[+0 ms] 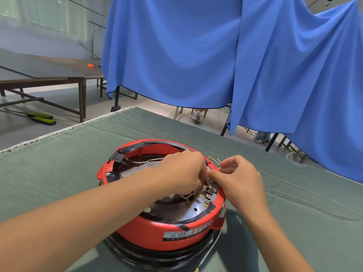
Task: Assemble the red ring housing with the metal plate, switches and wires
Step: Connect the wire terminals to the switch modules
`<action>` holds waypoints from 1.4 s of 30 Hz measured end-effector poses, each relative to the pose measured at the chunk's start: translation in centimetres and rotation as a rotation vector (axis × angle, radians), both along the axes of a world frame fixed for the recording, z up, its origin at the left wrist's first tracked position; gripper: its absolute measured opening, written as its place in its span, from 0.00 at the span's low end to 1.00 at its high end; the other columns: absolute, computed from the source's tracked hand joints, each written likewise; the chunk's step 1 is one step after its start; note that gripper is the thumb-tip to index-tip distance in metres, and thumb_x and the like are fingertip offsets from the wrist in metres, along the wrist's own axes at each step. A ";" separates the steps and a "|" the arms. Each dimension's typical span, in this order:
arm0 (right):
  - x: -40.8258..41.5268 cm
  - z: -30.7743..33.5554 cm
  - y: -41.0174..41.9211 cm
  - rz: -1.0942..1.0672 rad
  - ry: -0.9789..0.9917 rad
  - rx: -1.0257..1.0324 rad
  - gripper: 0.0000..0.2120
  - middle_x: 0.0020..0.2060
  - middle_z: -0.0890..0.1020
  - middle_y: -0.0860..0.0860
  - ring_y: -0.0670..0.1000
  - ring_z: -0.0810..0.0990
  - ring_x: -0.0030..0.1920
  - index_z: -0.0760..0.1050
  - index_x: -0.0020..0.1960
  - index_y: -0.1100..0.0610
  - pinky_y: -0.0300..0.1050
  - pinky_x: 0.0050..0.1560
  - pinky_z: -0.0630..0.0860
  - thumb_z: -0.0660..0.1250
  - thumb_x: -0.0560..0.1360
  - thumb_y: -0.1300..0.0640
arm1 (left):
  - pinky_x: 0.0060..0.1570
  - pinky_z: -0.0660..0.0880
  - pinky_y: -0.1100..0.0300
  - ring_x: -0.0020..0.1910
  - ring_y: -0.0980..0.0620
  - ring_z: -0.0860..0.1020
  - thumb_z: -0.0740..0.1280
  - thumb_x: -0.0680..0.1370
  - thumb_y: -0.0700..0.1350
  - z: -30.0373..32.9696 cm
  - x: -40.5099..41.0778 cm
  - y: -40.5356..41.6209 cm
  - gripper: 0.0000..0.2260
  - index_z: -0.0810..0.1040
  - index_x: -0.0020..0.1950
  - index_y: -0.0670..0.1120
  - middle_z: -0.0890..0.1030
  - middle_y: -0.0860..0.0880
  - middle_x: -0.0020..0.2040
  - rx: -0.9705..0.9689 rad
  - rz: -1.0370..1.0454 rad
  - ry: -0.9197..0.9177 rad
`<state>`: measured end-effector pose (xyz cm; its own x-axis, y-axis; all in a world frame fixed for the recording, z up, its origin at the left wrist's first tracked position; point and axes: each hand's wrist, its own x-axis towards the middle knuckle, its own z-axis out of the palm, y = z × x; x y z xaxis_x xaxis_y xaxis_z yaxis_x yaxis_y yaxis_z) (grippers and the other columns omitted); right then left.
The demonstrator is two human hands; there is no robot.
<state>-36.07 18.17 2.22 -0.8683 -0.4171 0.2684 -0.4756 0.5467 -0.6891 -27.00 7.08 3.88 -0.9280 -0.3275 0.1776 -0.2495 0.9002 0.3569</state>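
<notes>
Reaching left hand [182, 171] – right hand [238, 180], fingers curled

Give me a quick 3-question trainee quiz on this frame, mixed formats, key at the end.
1. True or false: both hands work at the right side of the red ring housing.
2. Multiple choice: the red ring housing rests on A) a bare wooden table, B) a green cloth, C) the floor.
3. Short answer: which hand pinches a thin wire outside the rim?

Key
1. True: the left hand and the right hand meet above the metal terminals.
2. B.
3. The right hand.
</notes>
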 end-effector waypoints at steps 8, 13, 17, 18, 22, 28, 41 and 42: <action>-0.1 -0.1 0.0 -0.004 0.009 0.019 0.11 0.39 0.81 0.42 0.50 0.81 0.44 0.74 0.41 0.48 0.52 0.48 0.78 0.75 0.65 0.47 | 0.37 0.65 0.57 0.36 0.46 0.69 0.68 0.72 0.41 0.3 0.1 0.3 0.07 0.82 0.45 0.52 0.73 0.51 0.38 -0.131 0.053 0.041; 0.0 -0.2 -0.1 -0.007 0.020 0.015 0.10 0.39 0.81 0.43 0.50 0.80 0.45 0.75 0.41 0.48 0.51 0.48 0.77 0.74 0.66 0.47 | 0.38 0.66 0.56 0.37 0.45 0.71 0.67 0.72 0.42 0.1 0.0 0.6 0.06 0.82 0.47 0.48 0.78 0.47 0.42 -0.129 0.066 0.060; 0.1 -0.2 0.0 -0.010 0.040 0.008 0.10 0.39 0.81 0.43 0.50 0.80 0.44 0.75 0.41 0.48 0.51 0.47 0.77 0.74 0.66 0.47 | 0.38 0.66 0.57 0.38 0.46 0.72 0.67 0.72 0.42 0.0 0.0 0.6 0.07 0.83 0.47 0.49 0.81 0.47 0.44 -0.097 0.071 0.068; 0.2 -0.2 0.0 -0.013 0.045 0.007 0.10 0.38 0.81 0.43 0.50 0.80 0.44 0.75 0.41 0.48 0.51 0.47 0.77 0.74 0.66 0.47 | 0.38 0.66 0.57 0.38 0.46 0.71 0.68 0.72 0.42 -0.1 0.0 0.5 0.07 0.83 0.47 0.49 0.82 0.47 0.45 -0.087 0.072 0.070; 0.3 -0.2 0.0 -0.042 0.078 0.015 0.11 0.38 0.81 0.42 0.50 0.80 0.45 0.74 0.40 0.48 0.49 0.47 0.76 0.74 0.66 0.45 | 0.38 0.67 0.58 0.38 0.46 0.73 0.68 0.72 0.41 -0.1 0.0 0.4 0.07 0.84 0.46 0.50 0.83 0.48 0.43 -0.044 0.076 0.081; 0.6 -0.2 0.1 -0.027 0.095 -0.023 0.11 0.36 0.80 0.42 0.50 0.79 0.44 0.74 0.38 0.49 0.49 0.45 0.75 0.75 0.67 0.47 | 0.38 0.69 0.58 0.44 0.45 0.79 0.68 0.71 0.41 -0.3 -0.1 0.3 0.07 0.84 0.45 0.49 0.83 0.48 0.44 -0.022 0.083 0.080; 1.1 0.0 0.0 -0.021 0.119 0.003 0.11 0.37 0.81 0.43 0.50 0.78 0.43 0.72 0.41 0.48 0.45 0.42 0.65 0.74 0.69 0.46 | 0.38 0.71 0.56 0.42 0.45 0.79 0.68 0.72 0.42 -0.5 -0.1 0.4 0.07 0.83 0.48 0.47 0.83 0.48 0.43 -0.045 0.109 0.091; 1.1 0.1 0.0 -0.021 0.132 0.008 0.12 0.37 0.81 0.42 0.50 0.77 0.43 0.72 0.41 0.48 0.44 0.42 0.64 0.74 0.69 0.46 | 0.37 0.71 0.56 0.42 0.46 0.78 0.68 0.72 0.42 -0.5 -0.1 0.4 0.07 0.83 0.49 0.47 0.83 0.48 0.43 -0.046 0.110 0.092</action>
<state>-34.95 18.22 2.31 -0.8341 -0.4023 0.3775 -0.5505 0.5628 -0.6166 -27.14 7.53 3.42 -0.8662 -0.4159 0.2770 -0.3158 0.8852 0.3417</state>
